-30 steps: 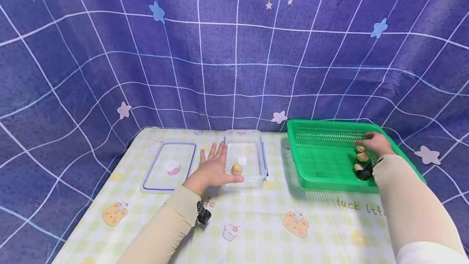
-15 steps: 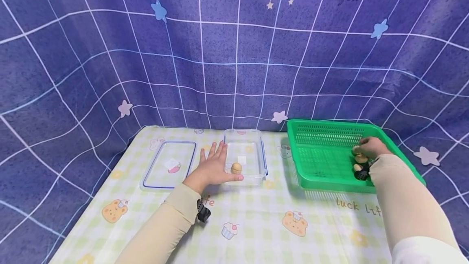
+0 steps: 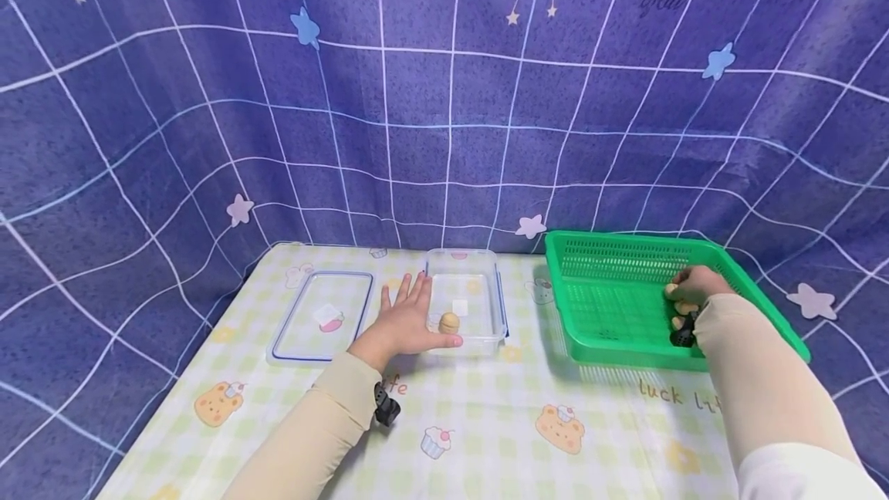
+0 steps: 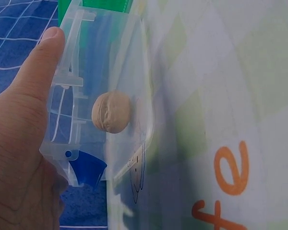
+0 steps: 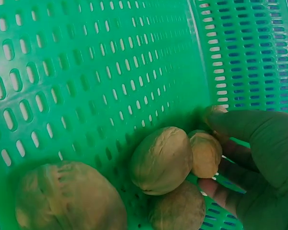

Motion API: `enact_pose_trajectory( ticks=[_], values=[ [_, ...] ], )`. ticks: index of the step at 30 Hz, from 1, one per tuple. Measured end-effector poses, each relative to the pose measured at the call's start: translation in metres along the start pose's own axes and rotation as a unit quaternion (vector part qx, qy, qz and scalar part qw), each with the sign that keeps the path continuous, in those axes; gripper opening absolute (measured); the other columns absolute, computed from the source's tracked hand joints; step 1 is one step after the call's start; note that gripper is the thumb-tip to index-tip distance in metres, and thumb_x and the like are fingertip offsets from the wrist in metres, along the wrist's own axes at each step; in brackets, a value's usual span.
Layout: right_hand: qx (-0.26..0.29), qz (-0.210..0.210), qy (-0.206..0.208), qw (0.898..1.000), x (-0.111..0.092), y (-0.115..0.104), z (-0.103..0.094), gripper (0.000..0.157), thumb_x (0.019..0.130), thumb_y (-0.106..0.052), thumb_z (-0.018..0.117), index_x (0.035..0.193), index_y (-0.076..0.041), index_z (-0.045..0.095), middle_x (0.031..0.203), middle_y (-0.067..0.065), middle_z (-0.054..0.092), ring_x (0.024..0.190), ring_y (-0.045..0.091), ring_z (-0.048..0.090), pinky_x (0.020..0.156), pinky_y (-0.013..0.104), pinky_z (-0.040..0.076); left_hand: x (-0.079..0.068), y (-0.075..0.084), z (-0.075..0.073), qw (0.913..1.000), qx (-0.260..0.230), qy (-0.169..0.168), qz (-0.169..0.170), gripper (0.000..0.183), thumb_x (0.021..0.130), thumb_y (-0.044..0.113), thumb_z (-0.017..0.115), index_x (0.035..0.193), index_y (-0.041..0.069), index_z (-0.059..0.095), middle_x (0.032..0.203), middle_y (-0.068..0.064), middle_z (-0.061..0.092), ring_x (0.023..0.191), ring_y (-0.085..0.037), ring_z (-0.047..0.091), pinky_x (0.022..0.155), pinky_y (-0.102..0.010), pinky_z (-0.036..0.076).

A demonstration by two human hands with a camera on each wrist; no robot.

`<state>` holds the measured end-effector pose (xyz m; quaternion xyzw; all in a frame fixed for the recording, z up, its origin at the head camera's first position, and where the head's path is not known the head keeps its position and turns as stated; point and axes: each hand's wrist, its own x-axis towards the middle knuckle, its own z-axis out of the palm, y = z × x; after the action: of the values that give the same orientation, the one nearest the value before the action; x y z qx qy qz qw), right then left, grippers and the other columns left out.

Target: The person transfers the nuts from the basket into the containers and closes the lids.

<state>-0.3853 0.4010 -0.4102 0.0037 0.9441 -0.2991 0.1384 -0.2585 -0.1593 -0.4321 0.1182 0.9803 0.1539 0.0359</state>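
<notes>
My left hand (image 3: 401,322) lies with fingers straight and spread along the left side of a clear plastic food box (image 3: 479,336), thumb at its front rim. Inside the box, near the front, sits one walnut (image 4: 111,112). Over on the right, my right hand (image 3: 703,284) reaches down into a green plastic basket (image 3: 571,315). Its thumb and fingers pinch a walnut (image 5: 217,111), mostly hidden by the thumb in the right wrist view. Several more walnuts, such as a large walnut (image 5: 163,160), lie on the basket floor beneath and beside the fingers.
A clear lid (image 3: 321,315) with a blue seal lies on the table left of the box. Blue locking clips (image 4: 88,168) hang at the box's sides. A checked cloth (image 3: 500,423) covers the table, and a blue grid curtain (image 3: 417,99) hangs behind it.
My right hand has shifted a little to the left inside the basket, the walnut at its fingertips moving with it. The left hand has stayed at the box.
</notes>
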Motion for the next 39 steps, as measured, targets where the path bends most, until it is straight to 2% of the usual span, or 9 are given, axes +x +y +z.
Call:
enact_pose_trajectory(
  ticks=[2,6,11,14,18,22,27,33,39],
  values=[
    [-0.017,-0.005,-0.004,1.0,-0.001,0.001,-0.001,0.042,0.094,-0.02,0.068,0.118,0.011,0.053,0.094,0.018,0.063,0.087,0.03,0.059,0.071,0.037,0.052,0.0,0.001,0.0,1.0,-0.001,-0.002,0.0,0.133,0.075,0.084,0.062,0.162,0.004,0.001,0.17,-0.012,-0.001,0.155,-0.031,-0.012,0.116,-0.062,-0.017],
    [-0.01,-0.007,-0.012,1.0,-0.002,0.001,-0.003,0.043,0.093,-0.019,0.069,0.119,0.011,0.053,0.091,0.017,0.064,0.085,0.029,0.061,0.069,0.036,0.053,0.002,0.003,0.0,1.0,0.002,-0.004,0.001,0.133,0.075,0.084,0.062,0.162,0.005,0.001,0.17,-0.011,-0.002,0.154,-0.03,-0.012,0.116,-0.061,-0.018],
    [-0.045,-0.031,0.001,0.999,-0.006,0.001,-0.006,0.043,0.092,-0.026,0.07,0.113,0.01,0.058,0.092,0.018,0.065,0.083,0.029,0.061,0.068,0.036,0.052,0.002,0.005,0.001,1.0,0.005,-0.008,0.0,0.133,0.075,0.083,0.063,0.162,0.005,0.0,0.17,-0.01,-0.003,0.154,-0.029,-0.014,0.117,-0.061,-0.017],
    [-0.057,-0.038,0.014,0.998,-0.008,0.0,-0.008,0.047,0.093,-0.031,0.067,0.114,0.011,0.059,0.1,0.025,0.064,0.088,0.035,0.061,0.069,0.04,0.053,0.003,0.006,0.001,1.0,0.006,-0.006,0.0,0.132,0.076,0.081,0.064,0.162,0.005,0.0,0.17,-0.01,-0.003,0.154,-0.029,-0.014,0.117,-0.061,-0.017],
    [-0.064,-0.049,0.027,0.996,-0.01,-0.005,-0.009,0.061,0.097,-0.036,0.062,0.125,0.018,0.052,0.117,0.039,0.057,0.103,0.051,0.059,0.077,0.051,0.054,0.003,0.007,0.0,0.9999,0.007,-0.008,0.001,0.133,0.075,0.083,0.063,0.162,0.005,-0.001,0.17,-0.01,-0.004,0.154,-0.029,-0.014,0.117,-0.061,-0.017],
    [-0.079,-0.06,0.035,0.994,-0.013,-0.012,-0.008,0.073,0.1,-0.043,0.056,0.134,0.021,0.046,0.13,0.044,0.049,0.115,0.06,0.051,0.088,0.061,0.05,0.002,0.007,-0.001,0.9999,0.009,-0.005,0.003,0.134,0.074,0.085,0.062,0.162,0.005,0.0,0.17,-0.011,-0.002,0.154,-0.03,-0.012,0.117,-0.062,-0.016],
    [-0.069,-0.06,0.044,0.995,-0.014,-0.026,-0.006,0.077,0.101,-0.048,0.052,0.137,0.02,0.045,0.133,0.044,0.047,0.12,0.06,0.048,0.092,0.063,0.048,0.001,0.007,-0.003,1.0,0.006,-0.002,0.003,0.133,0.074,0.084,0.062,0.162,0.002,0.004,0.17,-0.013,0.0,0.155,-0.032,-0.01,0.117,-0.063,-0.015],
    [-0.062,-0.085,0.062,0.992,-0.012,-0.047,-0.005,0.077,0.102,-0.052,0.05,0.137,0.016,0.048,0.134,0.042,0.049,0.12,0.058,0.049,0.094,0.065,0.047,0.002,0.005,-0.001,0.9999,0.009,-0.004,-0.003,0.132,0.076,0.083,0.062,0.162,0.004,0.001,0.17,-0.012,-0.001,0.154,-0.03,-0.013,0.116,-0.063,-0.017],
    [-0.022,-0.098,0.07,0.992,-0.006,-0.062,0.001,0.08,0.1,-0.057,0.052,0.14,0.012,0.048,0.138,0.039,0.048,0.124,0.055,0.049,0.099,0.064,0.044,0.001,0.004,0.0,0.9999,0.009,-0.006,-0.005,0.13,0.077,0.08,0.064,0.162,0.004,0.002,0.17,-0.012,0.001,0.154,-0.03,-0.013,0.116,-0.063,-0.018]
  ],
)
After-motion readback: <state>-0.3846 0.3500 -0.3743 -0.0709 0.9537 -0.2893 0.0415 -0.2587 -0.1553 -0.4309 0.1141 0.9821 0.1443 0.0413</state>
